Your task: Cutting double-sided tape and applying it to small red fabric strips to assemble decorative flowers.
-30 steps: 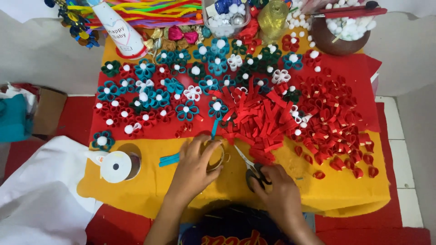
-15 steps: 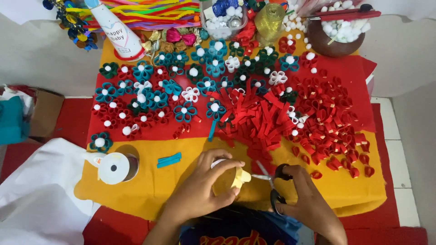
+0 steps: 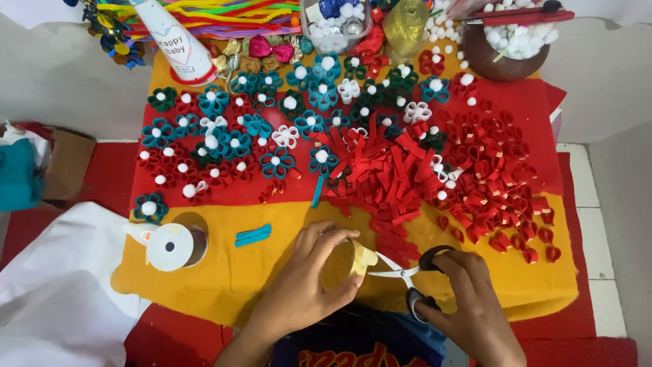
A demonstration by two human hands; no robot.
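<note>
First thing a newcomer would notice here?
The mass of red felt loops and teal flowers spread over the red-and-yellow cloth. At the near edge, the left hand holds a tape roll while the right hand works scissors at its tape end.

Scissors (image 3: 406, 273) now raised — blades meeting the tape roll's (image 3: 346, 261) pulled end.

the left hand (image 3: 299, 292) covers most of the tape roll (image 3: 337, 261), so its full ring cannot be seen, and the right hand (image 3: 468, 306) hides part of the scissors (image 3: 407, 275) handles. both forearms are cut off by the bottom edge. the brown bowl (image 3: 499, 64) and pipe cleaners (image 3: 224, 13) run off the top edge.
</note>
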